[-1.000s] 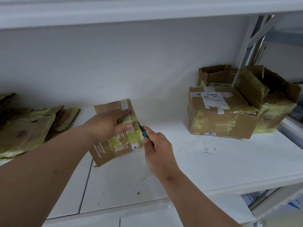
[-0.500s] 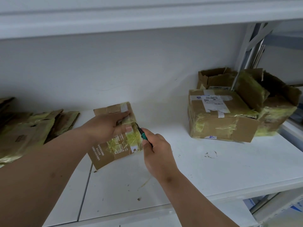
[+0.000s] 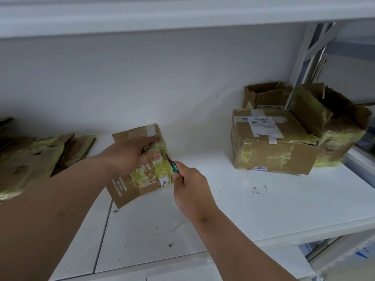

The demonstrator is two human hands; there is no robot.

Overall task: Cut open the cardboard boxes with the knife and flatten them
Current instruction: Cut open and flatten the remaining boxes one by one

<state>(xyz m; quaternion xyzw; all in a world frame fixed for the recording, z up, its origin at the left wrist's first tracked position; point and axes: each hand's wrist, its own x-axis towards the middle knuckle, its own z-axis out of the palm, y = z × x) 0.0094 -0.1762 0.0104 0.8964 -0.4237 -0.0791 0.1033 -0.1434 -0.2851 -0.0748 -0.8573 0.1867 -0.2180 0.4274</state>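
My right hand [image 3: 190, 191], with the knife [image 3: 173, 166] gripped in it, now sits a little lower along the right edge of the small box [image 3: 142, 165] than a second ago, so the blade has slid down the taped corner toward me. My left hand [image 3: 132, 155] spreads a bit wider over the top of the box, fingertips nearer the white label strip. My head tips down slightly, so the shelf [image 3: 263, 209] and everything on it sit lower in my view than before.
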